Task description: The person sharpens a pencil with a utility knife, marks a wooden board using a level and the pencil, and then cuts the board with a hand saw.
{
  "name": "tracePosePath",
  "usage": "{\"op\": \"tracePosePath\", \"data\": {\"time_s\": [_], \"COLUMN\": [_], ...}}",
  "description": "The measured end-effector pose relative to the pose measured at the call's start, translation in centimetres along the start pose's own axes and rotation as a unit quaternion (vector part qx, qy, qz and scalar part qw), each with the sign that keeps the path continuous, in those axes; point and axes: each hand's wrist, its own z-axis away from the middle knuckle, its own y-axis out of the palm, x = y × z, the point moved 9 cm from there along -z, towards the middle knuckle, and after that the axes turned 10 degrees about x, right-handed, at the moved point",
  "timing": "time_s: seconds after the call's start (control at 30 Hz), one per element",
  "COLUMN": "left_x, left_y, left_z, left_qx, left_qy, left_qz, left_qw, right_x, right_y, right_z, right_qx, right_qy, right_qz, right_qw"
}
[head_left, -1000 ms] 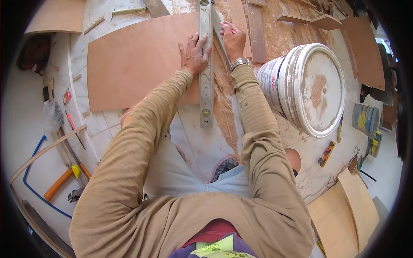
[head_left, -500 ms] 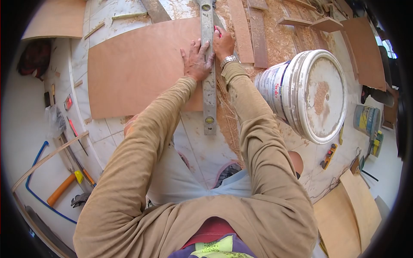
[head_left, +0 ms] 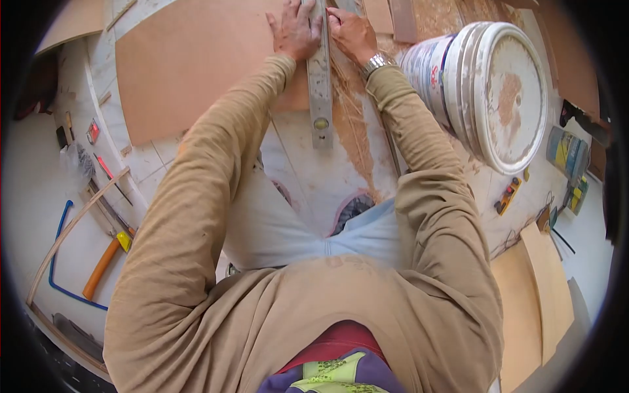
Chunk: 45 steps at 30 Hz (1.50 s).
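My left hand [head_left: 298, 29] lies flat with spread fingers on a sheet of plywood [head_left: 196, 72] and against the metal spirit level [head_left: 320, 85]. The level runs lengthwise along the sheet's right side, its near end reaching past the sheet over the tiled floor. On the level's other side, my right hand [head_left: 352, 36] is closed in a pinch beside its edge. A thin red pencil-like stick showed in those fingers a moment ago; now they mostly hide it. A watch [head_left: 378, 62] is on the right wrist.
A white lidded bucket [head_left: 517, 98] lies close to my right forearm. Sawdust [head_left: 354, 124] and wood strips [head_left: 403, 19] are on the floor. At left are an orange-handled tool [head_left: 101, 268] and a blue bar [head_left: 56, 262]; a small yellow plane-like tool [head_left: 508, 196] is at right.
The view has tilted, so the sheet, level, bucket and hands sit higher in the picture. My right hand is farther along the level's edge, near the frame's top; the left stays on the level.
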Motion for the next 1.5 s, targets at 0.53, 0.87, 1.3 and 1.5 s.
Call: {"op": "tracePosePath", "data": {"time_s": [0.53, 0.87, 1.3, 1.5], "left_x": [0.6, 0.5, 0.3, 0.3], "left_y": [0.8, 0.6, 0.5, 0.4], "left_z": [-0.3, -0.2, -0.1, 0.1], "left_qx": [0.009, 0.025, 0.028, 0.054], "left_qy": [-0.011, -0.028, -0.028, -0.030], "left_qz": [-0.019, -0.017, -0.019, 0.005], "left_qw": [1.000, 0.999, 0.999, 0.998], "right_x": [0.7, -1.5, -2.9, 1.5], "right_y": [-3.8, 0.9, -0.1, 1.6], "right_z": [9.1, -1.4, -11.7, 5.9], "right_qx": [-0.049, -0.050, 0.014, 0.150], "right_qy": [0.055, 0.122, 0.077, -0.068], "right_qz": [-0.127, -0.062, 0.032, 0.179], "right_qw": [0.989, 0.989, 0.996, 0.970]}}
